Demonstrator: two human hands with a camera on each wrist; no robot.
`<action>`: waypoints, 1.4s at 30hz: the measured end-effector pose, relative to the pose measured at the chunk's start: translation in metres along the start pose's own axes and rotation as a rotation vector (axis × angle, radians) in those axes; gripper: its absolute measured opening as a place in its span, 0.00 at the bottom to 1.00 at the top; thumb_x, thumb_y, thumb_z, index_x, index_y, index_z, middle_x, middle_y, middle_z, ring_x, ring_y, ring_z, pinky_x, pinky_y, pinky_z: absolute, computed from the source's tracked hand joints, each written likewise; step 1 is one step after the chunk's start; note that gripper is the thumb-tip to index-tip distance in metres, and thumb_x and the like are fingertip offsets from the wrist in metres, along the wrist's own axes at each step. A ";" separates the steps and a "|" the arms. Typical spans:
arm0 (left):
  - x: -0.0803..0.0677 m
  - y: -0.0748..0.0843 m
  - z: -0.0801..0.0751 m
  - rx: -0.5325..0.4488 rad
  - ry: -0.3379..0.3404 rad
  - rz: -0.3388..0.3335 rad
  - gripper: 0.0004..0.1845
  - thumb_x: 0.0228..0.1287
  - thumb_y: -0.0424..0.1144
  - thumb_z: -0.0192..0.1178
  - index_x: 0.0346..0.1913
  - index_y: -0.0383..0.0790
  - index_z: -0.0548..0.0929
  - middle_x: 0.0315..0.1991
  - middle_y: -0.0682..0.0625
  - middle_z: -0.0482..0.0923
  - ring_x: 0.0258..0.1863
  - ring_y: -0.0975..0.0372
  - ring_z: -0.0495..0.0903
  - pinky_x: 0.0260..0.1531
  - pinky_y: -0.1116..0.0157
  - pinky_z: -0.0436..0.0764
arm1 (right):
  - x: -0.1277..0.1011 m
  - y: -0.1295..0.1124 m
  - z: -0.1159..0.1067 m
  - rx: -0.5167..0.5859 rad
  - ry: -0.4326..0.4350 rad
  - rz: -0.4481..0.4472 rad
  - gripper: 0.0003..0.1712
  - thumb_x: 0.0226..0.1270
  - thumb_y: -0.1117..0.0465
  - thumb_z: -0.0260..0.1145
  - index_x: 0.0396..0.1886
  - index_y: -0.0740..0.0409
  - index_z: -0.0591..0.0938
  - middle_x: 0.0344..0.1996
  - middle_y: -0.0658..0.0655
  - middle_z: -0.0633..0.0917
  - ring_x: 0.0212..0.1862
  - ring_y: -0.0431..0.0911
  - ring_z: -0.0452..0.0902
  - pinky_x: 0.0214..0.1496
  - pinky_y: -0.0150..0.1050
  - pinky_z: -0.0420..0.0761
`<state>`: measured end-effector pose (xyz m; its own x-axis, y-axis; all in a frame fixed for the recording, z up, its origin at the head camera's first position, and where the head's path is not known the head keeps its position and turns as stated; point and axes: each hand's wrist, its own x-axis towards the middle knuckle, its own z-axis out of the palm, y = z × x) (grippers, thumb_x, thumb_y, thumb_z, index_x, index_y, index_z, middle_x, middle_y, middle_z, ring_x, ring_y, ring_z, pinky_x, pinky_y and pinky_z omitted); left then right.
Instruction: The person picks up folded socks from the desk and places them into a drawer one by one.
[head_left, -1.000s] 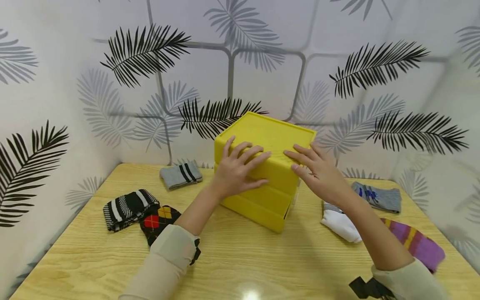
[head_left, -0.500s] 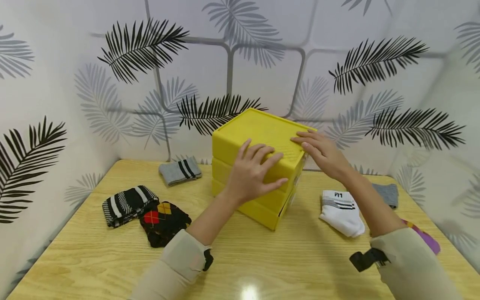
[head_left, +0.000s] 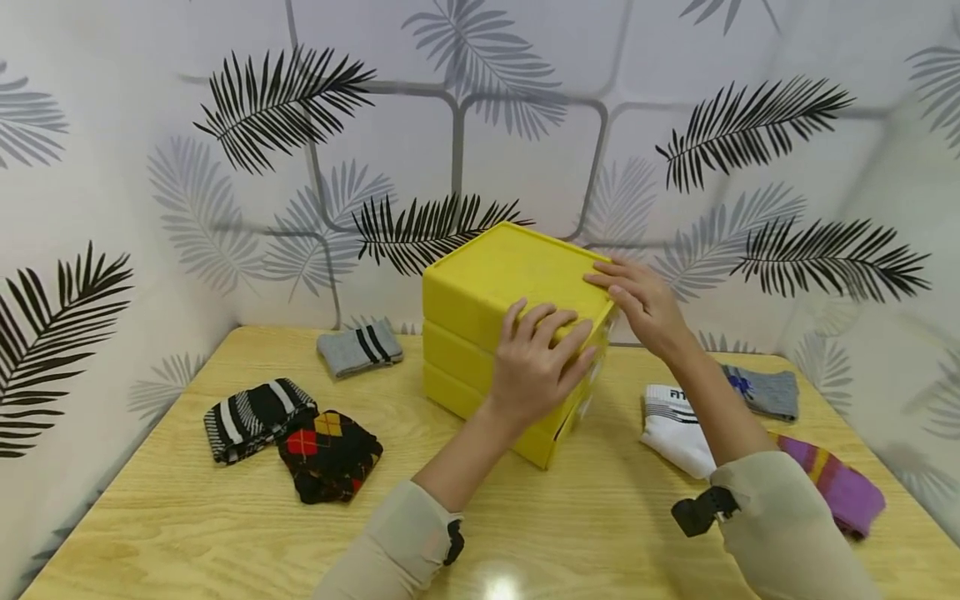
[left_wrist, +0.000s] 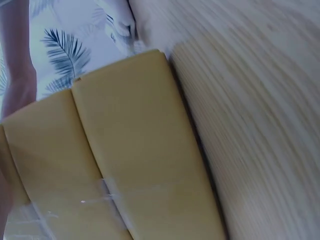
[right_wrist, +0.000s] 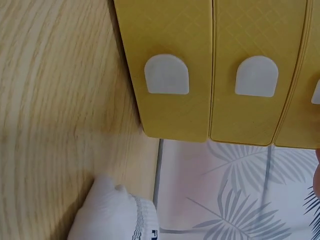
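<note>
Near mid-frame, turning the yellow box (head_left: 487,283) further: left hand (head_left: 543,358) now spread flat on its near corner, right hand (head_left: 641,304) flat on top, maybe pressing.

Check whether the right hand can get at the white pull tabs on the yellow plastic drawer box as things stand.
Probably yes. The right hand rests on the top right corner of the yellow plastic drawer box, directly above the face bearing the white pull tabs. Nothing stands before that face; the white sock lies apart on the table.

Matt yellow plastic drawer box (head_left: 495,300), wood-grain table (head_left: 225,517)
</note>
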<state>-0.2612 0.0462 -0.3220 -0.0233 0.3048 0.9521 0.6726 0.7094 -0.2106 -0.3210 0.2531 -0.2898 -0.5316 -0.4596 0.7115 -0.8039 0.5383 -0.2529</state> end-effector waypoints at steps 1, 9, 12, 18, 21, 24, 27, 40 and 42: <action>-0.002 -0.002 0.000 -0.021 0.020 0.011 0.19 0.69 0.50 0.45 0.41 0.44 0.85 0.42 0.49 0.79 0.46 0.54 0.74 0.55 0.50 0.65 | -0.002 0.000 0.000 -0.007 0.010 -0.012 0.22 0.74 0.54 0.46 0.53 0.60 0.80 0.55 0.62 0.75 0.65 0.54 0.59 0.64 0.53 0.53; -0.011 -0.022 -0.003 -0.159 0.086 0.097 0.17 0.69 0.48 0.47 0.41 0.42 0.83 0.42 0.48 0.79 0.45 0.54 0.75 0.53 0.48 0.66 | -0.017 -0.012 0.003 -0.060 0.089 -0.054 0.29 0.72 0.43 0.46 0.53 0.59 0.80 0.55 0.60 0.76 0.63 0.55 0.61 0.63 0.56 0.54; -0.013 -0.029 -0.007 -0.212 0.088 0.121 0.18 0.70 0.48 0.44 0.41 0.41 0.82 0.43 0.47 0.79 0.46 0.53 0.75 0.53 0.48 0.66 | -0.023 -0.020 0.004 -0.116 0.129 -0.053 0.30 0.71 0.41 0.46 0.52 0.57 0.81 0.54 0.60 0.77 0.61 0.56 0.63 0.61 0.57 0.56; -0.019 -0.048 -0.013 -0.391 0.092 0.123 0.19 0.72 0.47 0.40 0.43 0.40 0.79 0.43 0.45 0.78 0.47 0.52 0.74 0.54 0.46 0.65 | -0.032 -0.050 0.011 -0.266 0.190 0.027 0.29 0.69 0.39 0.46 0.52 0.52 0.81 0.53 0.59 0.77 0.61 0.55 0.63 0.59 0.57 0.58; -0.022 -0.058 -0.014 -0.471 0.074 0.117 0.19 0.73 0.47 0.39 0.45 0.39 0.77 0.44 0.43 0.77 0.48 0.52 0.73 0.55 0.45 0.63 | -0.033 -0.068 0.015 -0.345 0.209 0.082 0.30 0.69 0.38 0.46 0.52 0.52 0.81 0.53 0.60 0.77 0.61 0.55 0.63 0.58 0.57 0.58; -0.024 -0.067 -0.016 -0.507 0.050 0.129 0.20 0.73 0.47 0.37 0.46 0.38 0.76 0.45 0.42 0.76 0.49 0.51 0.73 0.56 0.46 0.63 | -0.035 -0.085 0.017 -0.412 0.216 0.120 0.29 0.69 0.38 0.46 0.51 0.53 0.81 0.52 0.61 0.78 0.60 0.57 0.64 0.57 0.57 0.59; -0.023 -0.074 -0.018 -0.509 0.021 0.142 0.21 0.73 0.46 0.36 0.45 0.36 0.77 0.46 0.41 0.76 0.50 0.51 0.73 0.56 0.47 0.63 | -0.035 -0.095 0.015 -0.465 0.176 0.147 0.26 0.71 0.42 0.47 0.52 0.53 0.80 0.53 0.62 0.77 0.59 0.58 0.64 0.57 0.56 0.59; 0.014 -0.019 -0.054 0.058 -0.385 -0.155 0.15 0.67 0.44 0.47 0.45 0.44 0.82 0.44 0.48 0.79 0.50 0.51 0.74 0.55 0.52 0.67 | -0.030 -0.070 -0.019 -0.149 -0.116 0.172 0.19 0.72 0.54 0.52 0.58 0.51 0.77 0.61 0.59 0.70 0.68 0.56 0.50 0.61 0.62 0.53; 0.015 -0.013 -0.055 0.116 -0.436 -0.185 0.15 0.68 0.45 0.49 0.48 0.46 0.82 0.47 0.47 0.79 0.52 0.50 0.72 0.55 0.50 0.67 | -0.030 -0.070 -0.016 -0.142 -0.099 0.172 0.19 0.72 0.53 0.52 0.57 0.51 0.78 0.61 0.59 0.70 0.67 0.56 0.51 0.61 0.62 0.54</action>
<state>-0.2290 0.0067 -0.2923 -0.4593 0.3872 0.7995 0.5418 0.8353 -0.0933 -0.2442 0.2409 -0.2830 -0.6867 -0.4154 0.5965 -0.6573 0.7052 -0.2656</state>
